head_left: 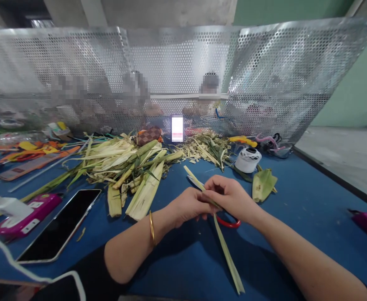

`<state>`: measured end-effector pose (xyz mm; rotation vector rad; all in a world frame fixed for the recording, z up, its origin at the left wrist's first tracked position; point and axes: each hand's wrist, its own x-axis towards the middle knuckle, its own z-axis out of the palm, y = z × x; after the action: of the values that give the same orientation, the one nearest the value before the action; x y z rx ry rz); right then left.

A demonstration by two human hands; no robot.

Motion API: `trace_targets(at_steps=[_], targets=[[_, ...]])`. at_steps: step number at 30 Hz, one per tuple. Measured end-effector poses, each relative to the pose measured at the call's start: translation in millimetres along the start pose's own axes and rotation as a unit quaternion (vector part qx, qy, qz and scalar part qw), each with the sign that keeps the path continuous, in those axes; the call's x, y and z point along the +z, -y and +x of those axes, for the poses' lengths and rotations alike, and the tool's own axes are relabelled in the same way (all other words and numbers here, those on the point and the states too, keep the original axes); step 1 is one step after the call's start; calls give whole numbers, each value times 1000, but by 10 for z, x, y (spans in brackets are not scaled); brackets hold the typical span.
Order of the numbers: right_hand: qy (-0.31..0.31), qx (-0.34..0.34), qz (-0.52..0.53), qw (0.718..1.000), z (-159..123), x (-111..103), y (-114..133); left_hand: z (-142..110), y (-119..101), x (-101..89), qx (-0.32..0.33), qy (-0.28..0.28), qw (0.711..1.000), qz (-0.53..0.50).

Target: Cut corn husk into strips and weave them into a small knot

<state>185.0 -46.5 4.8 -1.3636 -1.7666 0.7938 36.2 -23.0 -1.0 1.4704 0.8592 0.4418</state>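
Observation:
My left hand (191,205) and my right hand (230,194) meet over the blue table, both closed on a long, narrow pale-green corn husk strip (225,248). Its lower end hangs toward the front edge, and its upper tip sticks out beyond my fingers. Under my right hand shows the red handle loop (230,224) of what looks like scissors. Most of that tool is hidden, so I cannot tell whether it lies on the table or is held. A broad piece of husk (263,184) lies right of my right hand, near a spool of white thread (248,159).
A heap of corn husks (108,161) spreads across the left middle, with husk scraps (202,148) behind. On the left are a phone (61,225), a purple power strip (29,215) and a white cable (11,259). A perforated silvery screen (177,54) stands at the back; people sit beyond it.

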Motion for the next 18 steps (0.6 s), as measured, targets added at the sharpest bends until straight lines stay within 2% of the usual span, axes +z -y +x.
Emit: trace_targets(at_steps=[8,14,18], targets=[[-32,73,159,984,16,-19,-3,-32,-45,43,-5,-26,1000,-4],[-113,71,148,980,12,47,-35,-59,-79,58,5,-14,1000,-12],[-138,40,74,987,31,65,-93,-61,-71,52,10,-2,1000,-3]])
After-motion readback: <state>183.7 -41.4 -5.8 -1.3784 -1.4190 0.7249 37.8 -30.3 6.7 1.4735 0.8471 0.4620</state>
